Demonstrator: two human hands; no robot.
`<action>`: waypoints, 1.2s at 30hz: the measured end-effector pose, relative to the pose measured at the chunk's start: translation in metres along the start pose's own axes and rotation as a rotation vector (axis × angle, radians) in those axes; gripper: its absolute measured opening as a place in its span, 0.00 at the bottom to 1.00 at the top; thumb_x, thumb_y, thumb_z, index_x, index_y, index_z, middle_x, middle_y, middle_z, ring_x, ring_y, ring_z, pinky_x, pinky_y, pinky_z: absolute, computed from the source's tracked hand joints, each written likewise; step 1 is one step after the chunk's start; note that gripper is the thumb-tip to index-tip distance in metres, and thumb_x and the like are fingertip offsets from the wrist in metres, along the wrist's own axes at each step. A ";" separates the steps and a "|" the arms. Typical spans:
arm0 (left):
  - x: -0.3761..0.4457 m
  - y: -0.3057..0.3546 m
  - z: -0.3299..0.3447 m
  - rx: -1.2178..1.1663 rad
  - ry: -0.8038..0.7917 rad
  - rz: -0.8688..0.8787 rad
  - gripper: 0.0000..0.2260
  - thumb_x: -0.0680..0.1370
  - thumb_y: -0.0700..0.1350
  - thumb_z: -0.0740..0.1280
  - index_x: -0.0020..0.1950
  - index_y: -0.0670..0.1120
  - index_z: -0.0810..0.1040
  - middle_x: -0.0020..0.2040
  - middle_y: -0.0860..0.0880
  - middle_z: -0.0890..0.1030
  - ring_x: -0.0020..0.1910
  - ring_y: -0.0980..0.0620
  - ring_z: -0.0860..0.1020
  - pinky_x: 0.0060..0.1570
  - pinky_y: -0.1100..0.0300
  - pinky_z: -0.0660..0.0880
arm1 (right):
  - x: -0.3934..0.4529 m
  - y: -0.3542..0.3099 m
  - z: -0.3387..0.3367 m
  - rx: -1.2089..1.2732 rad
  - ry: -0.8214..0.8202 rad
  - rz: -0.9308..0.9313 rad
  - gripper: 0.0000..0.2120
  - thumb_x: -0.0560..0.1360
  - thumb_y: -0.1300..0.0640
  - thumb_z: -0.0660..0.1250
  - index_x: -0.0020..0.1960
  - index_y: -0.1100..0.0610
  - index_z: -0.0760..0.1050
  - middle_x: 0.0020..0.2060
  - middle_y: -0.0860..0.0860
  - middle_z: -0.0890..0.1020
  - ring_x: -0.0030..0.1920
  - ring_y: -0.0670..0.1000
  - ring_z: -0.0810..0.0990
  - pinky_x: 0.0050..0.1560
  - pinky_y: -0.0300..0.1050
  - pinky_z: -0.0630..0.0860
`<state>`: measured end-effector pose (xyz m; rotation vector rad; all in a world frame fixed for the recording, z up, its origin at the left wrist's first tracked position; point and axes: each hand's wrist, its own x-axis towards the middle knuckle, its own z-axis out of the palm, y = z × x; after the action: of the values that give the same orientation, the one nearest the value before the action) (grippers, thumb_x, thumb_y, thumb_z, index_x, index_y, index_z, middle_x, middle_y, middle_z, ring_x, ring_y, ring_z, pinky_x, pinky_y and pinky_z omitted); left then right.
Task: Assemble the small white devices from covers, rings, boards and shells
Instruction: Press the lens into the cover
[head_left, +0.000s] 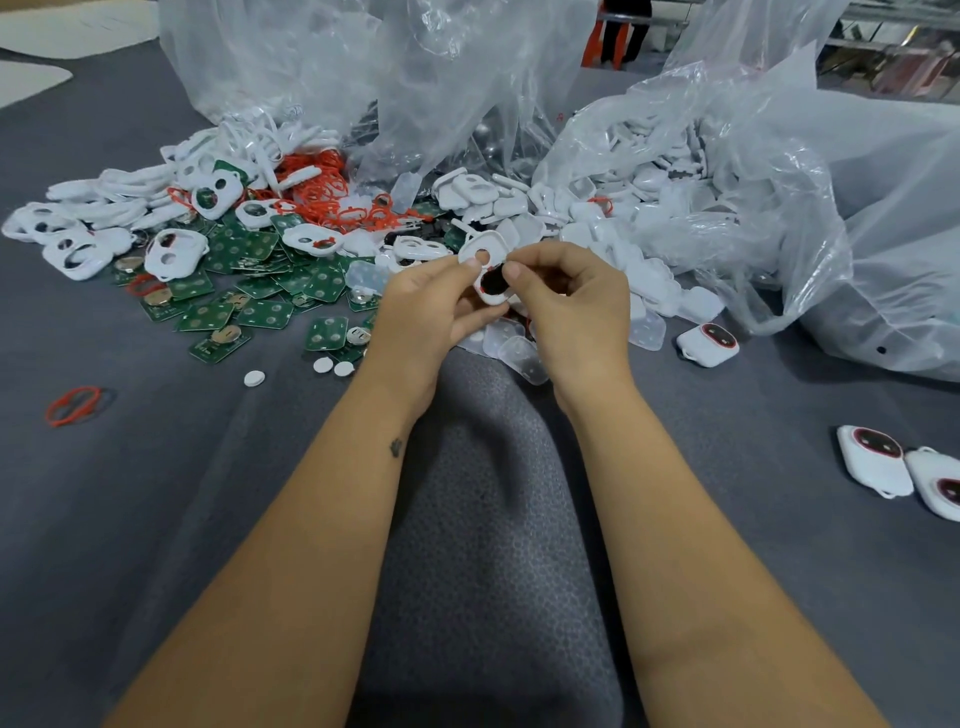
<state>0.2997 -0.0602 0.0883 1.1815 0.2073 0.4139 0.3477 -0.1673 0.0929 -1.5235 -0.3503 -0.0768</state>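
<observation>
Both hands hold one small white cover (487, 260) above the grey table, tilted on edge. My left hand (431, 312) pinches its left side and my right hand (571, 301) its right side. A dark oval piece with a red edge sits in the cover's lower opening; its upper hole shows through. White covers (171, 254) lie piled at the left, green boards (260, 288) in front of them, red rings (327, 192) behind. White shells (639, 202) spill from a bag at the right. Clear inserts (519, 353) lie under my hands.
Finished white devices lie at the right: one (709, 344) near the bag, two (875, 460) by the frame's edge. A loose red ring (72, 405) lies far left, small white discs (254, 378) nearer. Large clear plastic bags (363, 78) stand behind the piles.
</observation>
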 end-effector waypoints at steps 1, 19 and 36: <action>0.000 0.000 0.000 0.000 -0.008 0.003 0.13 0.80 0.37 0.62 0.41 0.44 0.84 0.41 0.42 0.81 0.44 0.48 0.80 0.43 0.62 0.80 | 0.000 0.000 0.001 -0.005 0.007 0.000 0.07 0.73 0.66 0.71 0.42 0.55 0.80 0.38 0.52 0.82 0.34 0.40 0.76 0.36 0.32 0.73; 0.003 -0.002 -0.006 -0.082 0.001 0.063 0.09 0.80 0.33 0.62 0.53 0.41 0.81 0.44 0.46 0.85 0.44 0.52 0.83 0.47 0.61 0.80 | -0.009 0.001 0.008 -0.234 -0.084 -0.176 0.09 0.73 0.56 0.73 0.52 0.57 0.83 0.46 0.50 0.80 0.44 0.42 0.79 0.45 0.32 0.73; 0.002 0.004 -0.010 -0.176 -0.001 0.004 0.07 0.78 0.35 0.65 0.53 0.45 0.76 0.39 0.49 0.83 0.38 0.56 0.81 0.43 0.64 0.78 | -0.001 -0.001 0.000 0.439 -0.249 0.255 0.09 0.80 0.64 0.61 0.45 0.62 0.79 0.36 0.58 0.79 0.37 0.51 0.77 0.45 0.46 0.77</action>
<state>0.2973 -0.0497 0.0884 1.0098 0.1643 0.4261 0.3469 -0.1678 0.0933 -1.1305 -0.3411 0.3725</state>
